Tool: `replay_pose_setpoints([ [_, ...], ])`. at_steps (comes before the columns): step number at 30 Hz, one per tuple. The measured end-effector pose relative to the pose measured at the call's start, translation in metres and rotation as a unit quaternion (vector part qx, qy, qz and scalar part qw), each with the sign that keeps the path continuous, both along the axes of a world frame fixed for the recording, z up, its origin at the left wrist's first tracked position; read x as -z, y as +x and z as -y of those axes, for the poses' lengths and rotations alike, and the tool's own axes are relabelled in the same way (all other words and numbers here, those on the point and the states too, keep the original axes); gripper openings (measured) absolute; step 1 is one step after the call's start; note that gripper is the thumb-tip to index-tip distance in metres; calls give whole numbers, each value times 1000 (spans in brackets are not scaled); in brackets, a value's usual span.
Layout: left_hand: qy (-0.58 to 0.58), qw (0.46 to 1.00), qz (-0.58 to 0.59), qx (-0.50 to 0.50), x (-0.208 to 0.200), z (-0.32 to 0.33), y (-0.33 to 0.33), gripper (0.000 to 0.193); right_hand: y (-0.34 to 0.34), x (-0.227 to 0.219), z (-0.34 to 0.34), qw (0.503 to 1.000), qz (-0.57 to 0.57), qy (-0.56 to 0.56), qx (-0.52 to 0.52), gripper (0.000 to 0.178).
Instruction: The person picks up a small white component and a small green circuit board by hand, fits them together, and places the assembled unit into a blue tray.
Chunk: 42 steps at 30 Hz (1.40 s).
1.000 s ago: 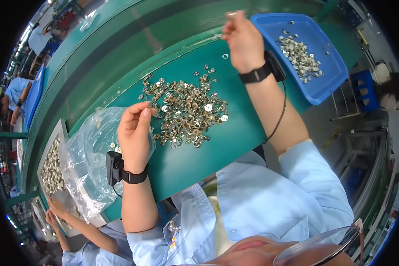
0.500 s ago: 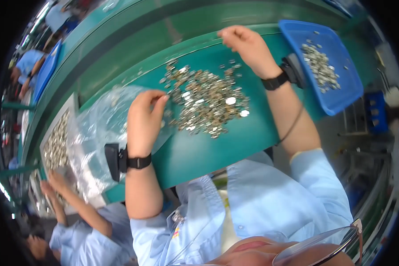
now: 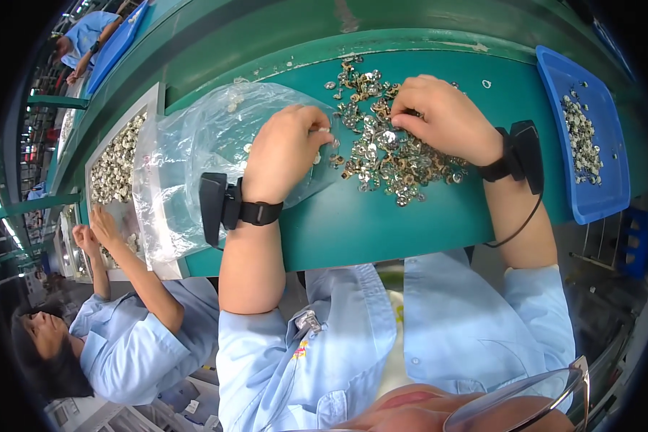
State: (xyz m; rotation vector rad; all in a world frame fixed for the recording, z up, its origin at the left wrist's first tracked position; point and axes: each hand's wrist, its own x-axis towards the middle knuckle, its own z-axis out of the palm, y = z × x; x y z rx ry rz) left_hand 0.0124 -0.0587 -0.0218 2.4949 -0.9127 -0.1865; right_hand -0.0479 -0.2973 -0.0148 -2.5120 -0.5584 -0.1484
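Head view: left hand (image 3: 284,151) at frame centre, fingers curled nearly shut, tips pinching small metal parts at the edge of the clear plastic bag (image 3: 194,158). Right hand (image 3: 446,119) – fingers bent, tips down in the pile of silver metal parts (image 3: 392,155) on the green table (image 3: 381,219). Blue tray (image 3: 590,201) at right edge holds more parts – grey tray (image 3: 150,97) at left too.

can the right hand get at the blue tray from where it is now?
Probably yes. The right hand rests on the pile of small metal parts, and the blue tray sits on that same side with only bare green tabletop between them.
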Motion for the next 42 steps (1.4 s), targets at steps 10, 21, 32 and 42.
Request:
replay_pose_setpoints([
  [10, -283, 934, -213, -59, -17, 17, -14, 18, -5, -15, -3, 983, -61, 163, 55, 8],
  [21, -369, 850, -376, -8, -15, 23, -19, 26, -3, -13, 1, 947, -110, 300, 17, 16],
  [32, -402, 831, -384, 14, -13, 31, -28, 24, -6, -15, -5, 901, -134, 412, 6, 14],
  [42, -483, 815, -321, -5, -7, 34, -33, 22, -11, -19, -10, 893, -172, 416, -12, 18],
])
